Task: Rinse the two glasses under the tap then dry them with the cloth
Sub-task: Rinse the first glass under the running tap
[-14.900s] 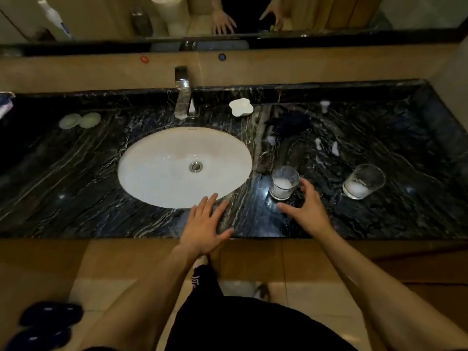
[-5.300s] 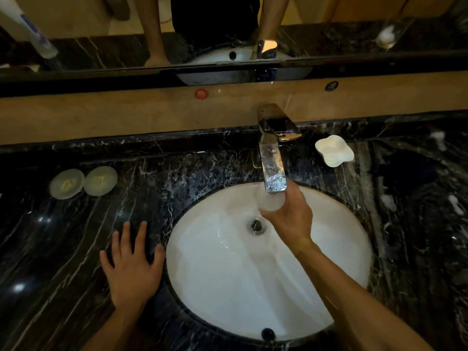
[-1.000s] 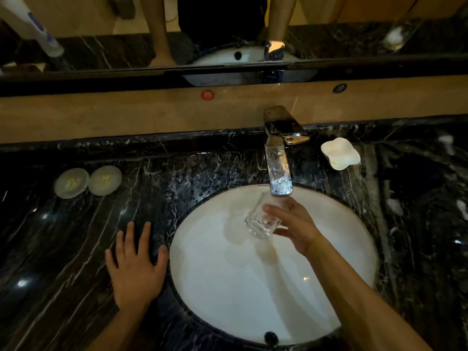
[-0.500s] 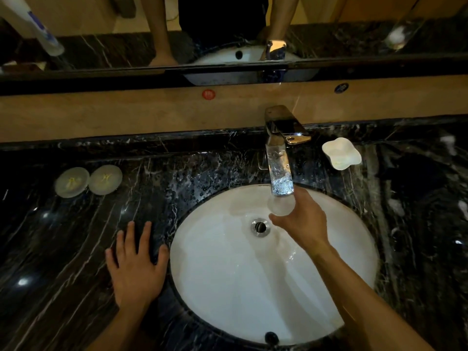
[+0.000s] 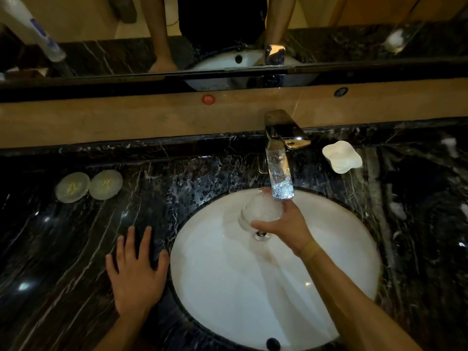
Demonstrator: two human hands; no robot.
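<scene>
Two round coasters (image 5: 88, 186) far left on black marble counter (image 5: 63, 249). Left hand (image 5: 136, 272) flat on counter, fingers spread, holding nothing, just beside basin (image 5: 228, 287) rim. Glass (image 5: 260, 211) over basin, tilted under tap (image 5: 279, 160) spout, well apart from left hand. Right hand (image 5: 286, 226) gripping glass from right side, above drain (image 5: 260, 234). White soap dish (image 5: 342, 157) right of tap.

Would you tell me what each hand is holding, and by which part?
The right hand grips a glass around its side wall, under the tap. The left hand lies flat on the counter, holding nothing.
</scene>
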